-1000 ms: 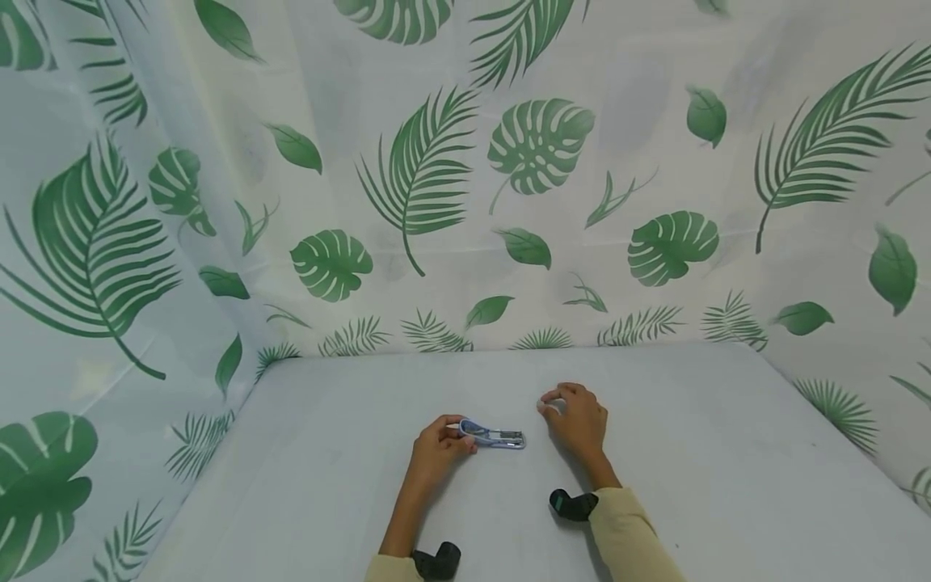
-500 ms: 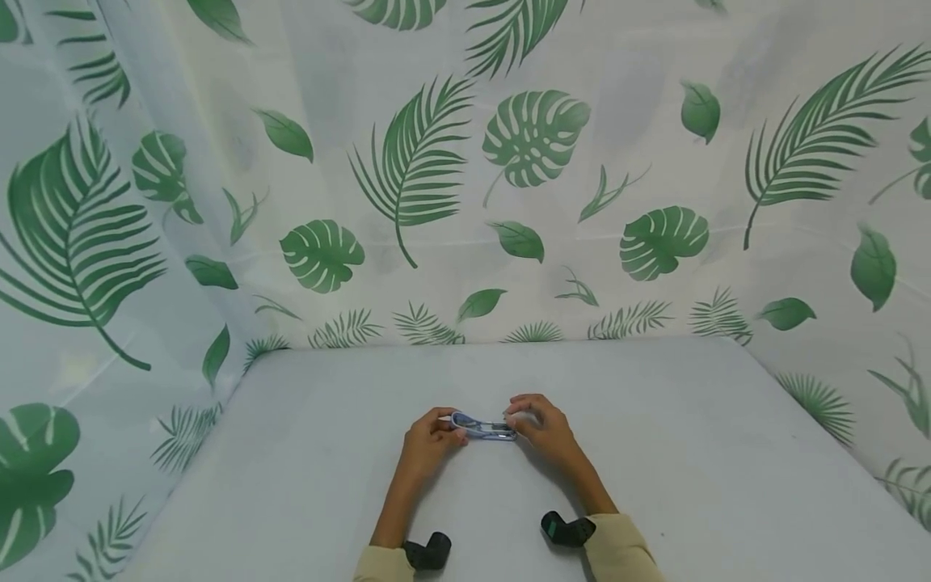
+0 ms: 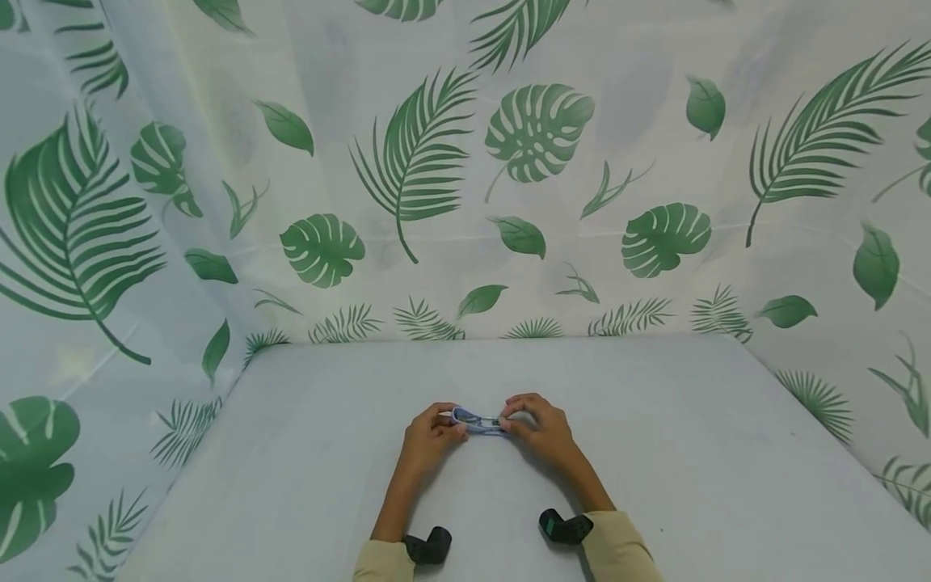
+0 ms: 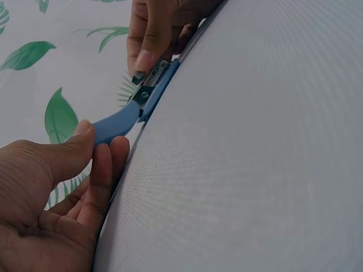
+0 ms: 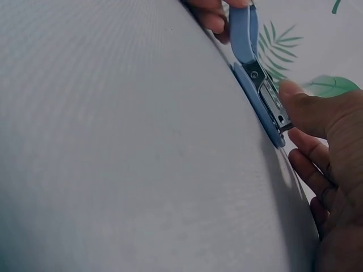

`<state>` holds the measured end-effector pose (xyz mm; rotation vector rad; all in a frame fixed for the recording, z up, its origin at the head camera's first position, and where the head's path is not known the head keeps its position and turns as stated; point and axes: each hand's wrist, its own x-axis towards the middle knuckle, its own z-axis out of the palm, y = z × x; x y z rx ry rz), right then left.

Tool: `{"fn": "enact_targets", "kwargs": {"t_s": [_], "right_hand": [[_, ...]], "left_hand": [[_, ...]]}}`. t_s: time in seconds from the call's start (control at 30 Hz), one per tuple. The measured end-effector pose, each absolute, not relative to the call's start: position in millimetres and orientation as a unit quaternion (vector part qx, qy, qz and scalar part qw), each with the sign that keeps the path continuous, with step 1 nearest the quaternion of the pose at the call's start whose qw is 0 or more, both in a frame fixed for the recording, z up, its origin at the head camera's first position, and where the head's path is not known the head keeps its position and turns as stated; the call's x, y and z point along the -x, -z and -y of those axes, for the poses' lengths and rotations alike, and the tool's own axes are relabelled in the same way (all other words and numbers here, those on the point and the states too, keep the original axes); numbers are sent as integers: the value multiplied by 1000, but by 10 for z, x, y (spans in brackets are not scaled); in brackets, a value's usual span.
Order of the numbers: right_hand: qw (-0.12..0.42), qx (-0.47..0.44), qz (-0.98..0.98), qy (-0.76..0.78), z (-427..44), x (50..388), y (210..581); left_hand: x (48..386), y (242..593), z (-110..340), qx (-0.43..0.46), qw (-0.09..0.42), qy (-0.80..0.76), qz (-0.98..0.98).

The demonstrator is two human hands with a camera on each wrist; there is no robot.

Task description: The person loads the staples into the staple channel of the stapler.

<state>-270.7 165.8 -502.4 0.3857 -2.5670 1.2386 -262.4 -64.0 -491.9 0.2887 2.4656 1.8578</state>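
The person's left hand [image 3: 427, 438] pinches the curved handle [image 4: 116, 124] of a slim blue-and-silver plastic and metal stapler [image 5: 253, 75], while the right hand [image 3: 544, 430] pinches its metal end [image 5: 274, 104].

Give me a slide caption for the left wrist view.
A blue stapler, its curved blue end gripped by the left hand, the right hand at its metal end.

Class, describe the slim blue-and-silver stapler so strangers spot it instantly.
On the broad white table, find the bare left hand and bare right hand. Between them is the stapler; unlike the black wrist cameras, it shows shiny metal.
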Motion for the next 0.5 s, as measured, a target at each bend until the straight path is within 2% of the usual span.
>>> {"fn": "enact_targets", "kwargs": {"t_s": [0.5], "right_hand": [[159,-152,892,-395,-1630,2678,4988]], "left_hand": [[2616,4913,630,-95,13,-595,-798]]}}
